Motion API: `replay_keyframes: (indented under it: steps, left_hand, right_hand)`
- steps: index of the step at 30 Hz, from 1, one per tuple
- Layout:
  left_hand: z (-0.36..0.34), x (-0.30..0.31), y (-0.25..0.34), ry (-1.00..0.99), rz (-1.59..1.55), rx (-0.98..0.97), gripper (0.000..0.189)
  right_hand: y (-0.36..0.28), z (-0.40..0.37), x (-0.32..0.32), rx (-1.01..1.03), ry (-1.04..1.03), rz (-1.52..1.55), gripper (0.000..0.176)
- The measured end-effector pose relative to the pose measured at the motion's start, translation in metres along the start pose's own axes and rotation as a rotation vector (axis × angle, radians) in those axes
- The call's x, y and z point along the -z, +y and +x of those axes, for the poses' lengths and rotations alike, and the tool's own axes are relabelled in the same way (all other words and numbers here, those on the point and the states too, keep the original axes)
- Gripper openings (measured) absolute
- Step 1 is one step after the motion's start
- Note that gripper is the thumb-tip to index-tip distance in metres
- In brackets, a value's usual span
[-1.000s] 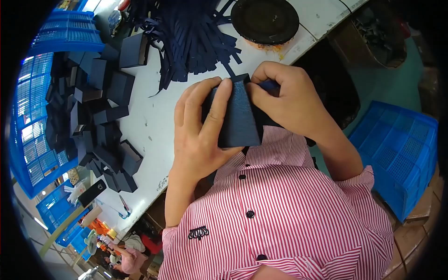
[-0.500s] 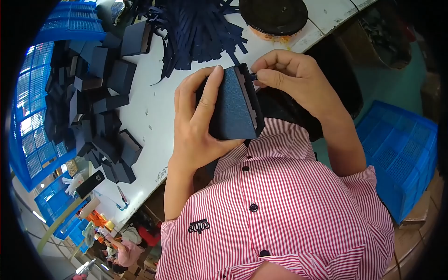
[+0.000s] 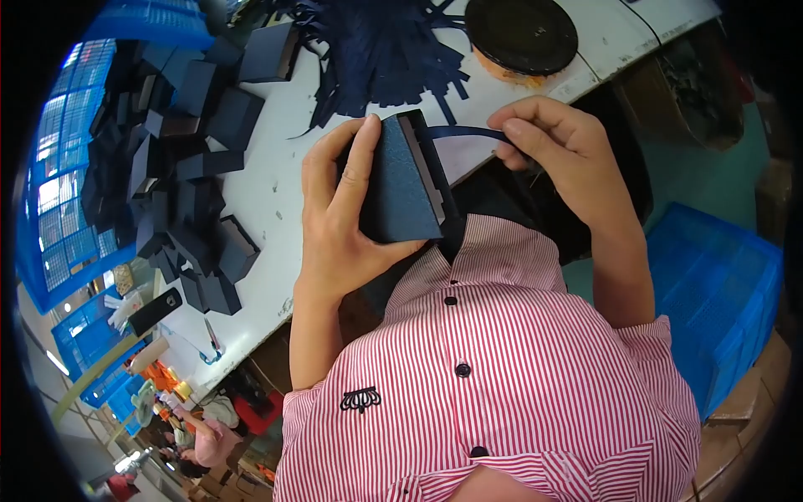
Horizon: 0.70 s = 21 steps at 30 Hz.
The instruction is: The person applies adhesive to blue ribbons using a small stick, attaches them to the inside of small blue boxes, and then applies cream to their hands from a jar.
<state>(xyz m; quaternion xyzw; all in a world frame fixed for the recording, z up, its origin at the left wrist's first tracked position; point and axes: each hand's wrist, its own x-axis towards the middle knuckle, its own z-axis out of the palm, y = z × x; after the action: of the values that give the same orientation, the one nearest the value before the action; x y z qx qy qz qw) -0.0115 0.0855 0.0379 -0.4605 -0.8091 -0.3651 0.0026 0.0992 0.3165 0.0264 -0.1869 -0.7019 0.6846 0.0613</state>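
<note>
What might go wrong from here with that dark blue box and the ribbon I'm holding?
The ribbon, stretched between the box and your right hand, might crease or slip if tugged. Only your left hand steadies the box, so it could twist. Loose strips lie close by and might snag.

Left flank of dark box (image 3: 400, 184) hidden behind left hand (image 3: 335, 201), dark strip (image 3: 464, 131) partly covered by fingers of right hand (image 3: 556, 146), strip bundle (image 3: 381, 71) cut off by top edge, pink-clad person (image 3: 216, 443) too small to make out.
</note>
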Motion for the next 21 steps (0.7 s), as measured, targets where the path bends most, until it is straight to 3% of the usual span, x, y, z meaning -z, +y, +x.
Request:
replay_keyframes:
  steps: [4, 8, 11, 14, 16, 17, 19, 20, 21]
  left_hand:
    - [-0.011, 0.017, -0.010, 0.006, 0.061, 0.086, 0.103]
    - [-0.031, 0.039, -0.020, 0.070, 0.091, 0.158, 0.103]
    - [-0.045, 0.053, -0.025, 0.060, 0.146, 0.174, 0.101]
    - [-0.083, 0.063, -0.052, 0.045, 0.335, 0.371, 0.096]
    - [-0.094, 0.072, -0.062, 0.109, 0.346, 0.433, 0.097]
    - [-0.096, 0.075, -0.063, 0.153, 0.363, 0.442, 0.098]
    - [-0.094, 0.079, -0.069, 0.150, 0.359, 0.485, 0.104]
    - [-0.095, 0.078, -0.074, 0.152, 0.365, 0.496, 0.104]
    - [-0.098, 0.078, -0.080, 0.144, 0.371, 0.512, 0.103]
  right_hand:
    - [-0.016, 0.001, -0.008, -0.214, -0.011, 0.058, 0.024]
    - [-0.002, 0.014, -0.037, -0.037, -0.109, -0.177, 0.025]
    - [-0.047, 0.004, -0.054, 0.153, -0.065, -0.191, 0.024]
    - [-0.079, -0.001, -0.063, 0.604, 0.234, 0.152, 0.016]
    - [-0.089, 0.030, -0.073, 0.550, 0.378, -0.254, 0.018]
    - [-0.061, 0.063, -0.087, 0.711, 0.209, -0.043, 0.014]
    - [-0.043, 0.071, -0.114, 0.567, 0.118, -0.378, 0.016]
    - [-0.025, 0.084, -0.125, 0.762, 0.126, -0.561, 0.016]
    - [-0.029, 0.084, -0.131, 0.649, 0.012, -0.782, 0.022]
